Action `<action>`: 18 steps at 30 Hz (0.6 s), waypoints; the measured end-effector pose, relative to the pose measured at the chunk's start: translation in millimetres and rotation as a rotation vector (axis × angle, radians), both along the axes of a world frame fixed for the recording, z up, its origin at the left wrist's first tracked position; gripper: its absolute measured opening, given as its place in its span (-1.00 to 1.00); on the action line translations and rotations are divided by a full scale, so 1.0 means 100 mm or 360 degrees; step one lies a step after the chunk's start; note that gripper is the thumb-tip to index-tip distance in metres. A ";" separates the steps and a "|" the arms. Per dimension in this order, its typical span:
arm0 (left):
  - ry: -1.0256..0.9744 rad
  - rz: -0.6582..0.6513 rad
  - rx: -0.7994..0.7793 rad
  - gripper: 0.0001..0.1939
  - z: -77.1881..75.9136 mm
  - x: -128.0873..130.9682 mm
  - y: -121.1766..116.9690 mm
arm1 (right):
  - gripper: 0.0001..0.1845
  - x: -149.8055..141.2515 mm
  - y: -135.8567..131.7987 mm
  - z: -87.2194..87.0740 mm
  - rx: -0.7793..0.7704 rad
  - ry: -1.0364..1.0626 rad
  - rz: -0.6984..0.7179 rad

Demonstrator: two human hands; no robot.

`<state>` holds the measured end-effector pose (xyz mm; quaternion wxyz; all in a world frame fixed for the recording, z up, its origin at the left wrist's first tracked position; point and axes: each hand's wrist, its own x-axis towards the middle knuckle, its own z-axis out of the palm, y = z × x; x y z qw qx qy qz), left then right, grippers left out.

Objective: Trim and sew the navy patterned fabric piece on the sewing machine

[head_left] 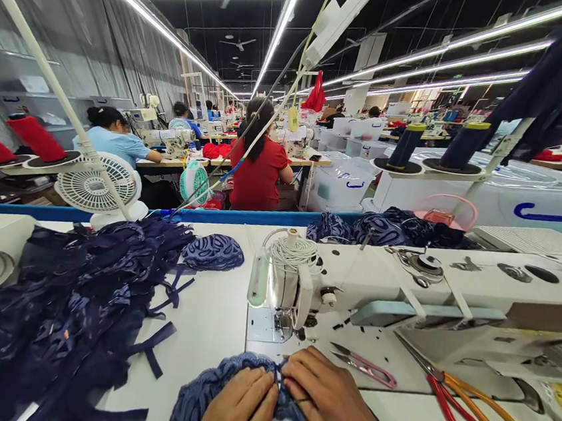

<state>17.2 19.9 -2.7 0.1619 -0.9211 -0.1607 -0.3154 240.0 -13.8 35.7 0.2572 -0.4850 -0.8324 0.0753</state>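
My left hand and my right hand pinch a piece of navy blue lace fabric together on the white table, just in front of the sewing machine. The fingertips of both hands meet on a fold of the lace. The machine's needle and presser foot stand a little beyond my hands. Pink thread snips lie to the right of my right hand.
A big heap of navy lace pieces covers the table's left side. Orange-handled scissors lie at the right. A small white fan stands at the back left. Other people sew at benches beyond, one in a red top.
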 end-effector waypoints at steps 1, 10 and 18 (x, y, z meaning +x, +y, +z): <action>0.0024 -0.0003 0.0003 -0.44 0.00 -0.02 0.02 | -0.81 0.00 0.02 0.02 -0.0006 -0.0015 0.0011; -0.0165 0.0164 -0.0012 -0.54 -0.06 0.03 0.06 | -0.67 0.03 0.06 -0.04 0.0167 -0.0224 0.0119; -0.0180 0.0160 -0.0106 -0.82 -0.03 -0.05 0.13 | -0.73 0.07 0.11 -0.06 0.0223 -0.0292 0.0129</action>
